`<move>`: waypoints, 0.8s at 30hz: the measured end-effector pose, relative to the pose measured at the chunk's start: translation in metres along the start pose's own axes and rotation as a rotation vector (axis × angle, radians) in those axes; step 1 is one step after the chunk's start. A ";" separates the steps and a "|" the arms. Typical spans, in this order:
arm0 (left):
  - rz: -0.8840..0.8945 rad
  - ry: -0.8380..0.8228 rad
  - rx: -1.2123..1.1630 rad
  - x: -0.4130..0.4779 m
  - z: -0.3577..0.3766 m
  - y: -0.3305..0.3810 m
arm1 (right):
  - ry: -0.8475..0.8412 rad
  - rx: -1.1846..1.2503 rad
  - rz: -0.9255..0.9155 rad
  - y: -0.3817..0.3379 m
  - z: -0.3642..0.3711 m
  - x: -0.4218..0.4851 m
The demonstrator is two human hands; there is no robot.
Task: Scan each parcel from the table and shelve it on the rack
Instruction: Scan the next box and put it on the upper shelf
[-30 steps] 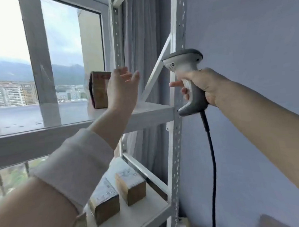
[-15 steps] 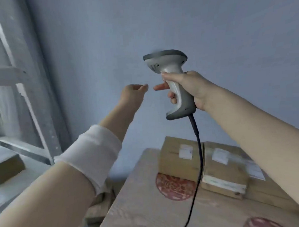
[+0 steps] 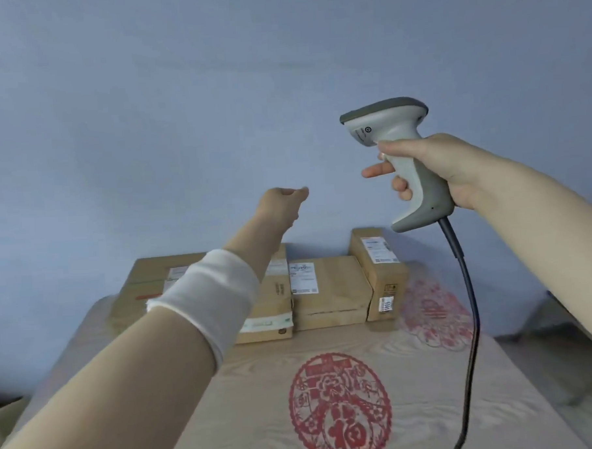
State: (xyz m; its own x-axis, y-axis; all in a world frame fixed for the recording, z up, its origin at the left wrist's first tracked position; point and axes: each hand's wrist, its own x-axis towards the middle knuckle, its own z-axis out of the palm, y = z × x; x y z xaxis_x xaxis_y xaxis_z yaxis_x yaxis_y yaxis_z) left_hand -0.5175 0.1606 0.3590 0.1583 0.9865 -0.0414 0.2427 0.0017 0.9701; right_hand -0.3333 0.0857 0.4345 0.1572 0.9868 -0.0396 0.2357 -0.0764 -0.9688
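1. Background. A plain blue wall (image 3: 180,93) fills the upper half of the head view. The rack is not in view, so I cannot count what has been shelved.

2. Work surface. The table (image 3: 256,429) runs from me to the wall. It has a wood-grain top with a red paper-cut emblem (image 3: 340,405) near its middle.

3. Task items. Four cardboard parcels stand in a row at the far edge of the table, against the wall. They are the wide left parcel (image 3: 148,281), the taped parcel (image 3: 278,306) partly hidden by my forearm, the middle parcel (image 3: 331,290), and the upright right parcel (image 3: 377,265). Neighbours touch or nearly touch. All carry white labels.

4. Tool. The scanner (image 3: 395,128) is raised above the parcels, well apart from them. Its cable (image 3: 471,301) hangs down to the right.

5. Hands. The right hand (image 3: 455,170) grips the scanner handle, with its fingers wrapped round it. The left hand (image 3: 280,204), below a white cuff (image 3: 209,296), is stretched out above the parcels. Its fingers are loosely curled and hold nothing.

6. Status, by my judgement. At least four parcels remain unscanned and unshelved. The step in hand is the reach for the next parcel. After that come the lift, presenting its label to the scanner, and the carry to the rack.
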 end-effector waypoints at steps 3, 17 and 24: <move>0.009 -0.081 0.010 0.025 0.036 0.000 | 0.095 0.000 0.052 0.017 -0.034 0.005; -0.285 -0.183 0.057 0.110 0.232 -0.079 | 0.161 -0.047 0.216 0.113 -0.157 0.088; -0.433 0.100 0.283 0.171 0.340 -0.134 | -0.052 -0.045 0.291 0.190 -0.221 0.170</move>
State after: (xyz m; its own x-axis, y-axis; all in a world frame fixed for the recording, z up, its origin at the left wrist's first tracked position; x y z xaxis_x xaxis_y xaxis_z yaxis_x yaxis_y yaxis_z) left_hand -0.1972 0.2733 0.1408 -0.1026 0.9159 -0.3880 0.5172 0.3823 0.7657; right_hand -0.0501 0.2070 0.2982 0.1757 0.9283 -0.3277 0.2301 -0.3623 -0.9032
